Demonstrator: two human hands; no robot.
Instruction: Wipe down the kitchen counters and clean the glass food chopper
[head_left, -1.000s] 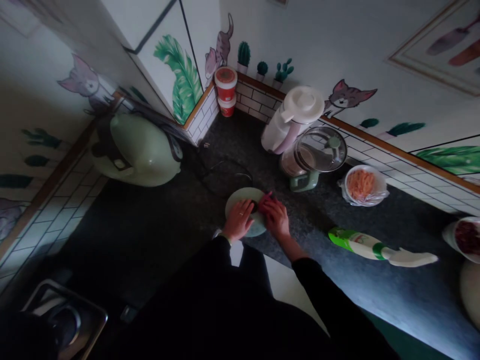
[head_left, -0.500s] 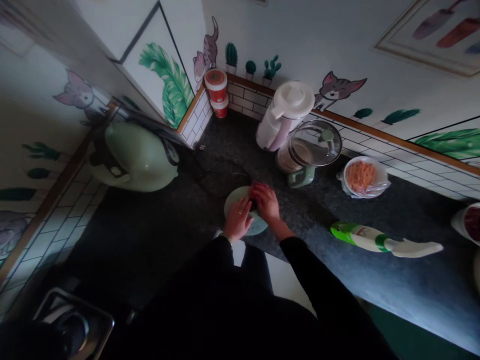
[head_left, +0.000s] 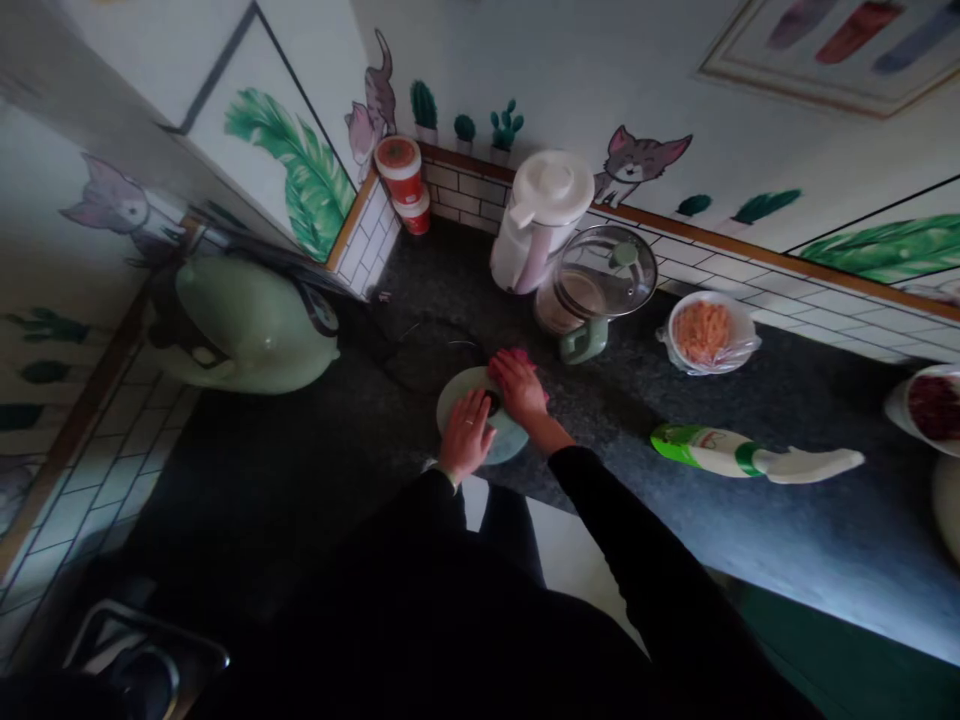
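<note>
A round pale green kettle base (head_left: 508, 446) with a dark centre lies on the dark counter near its front edge. My left hand (head_left: 466, 437) rests on the left part of this base, fingers stretched out and holding nothing. On the base's upper right rim, my right hand (head_left: 523, 392) presses a pink cloth (head_left: 519, 354); most of the cloth is hidden under the fingers. A thin dark cord (head_left: 420, 325) lies behind the base.
Behind stand a white jug (head_left: 551, 190), a glass pot (head_left: 559, 305) with a tilted glass lid (head_left: 626, 290), and two red tubs (head_left: 399, 170). A spray bottle (head_left: 712, 450) and a bowl of orange shreds (head_left: 705, 332) are at right. A green appliance (head_left: 255, 325) sits at left.
My right hand has slid slightly outward along the base's rim, and more of the pink cloth shows. My left hand stays on the base. The whole view has shifted a little.
</note>
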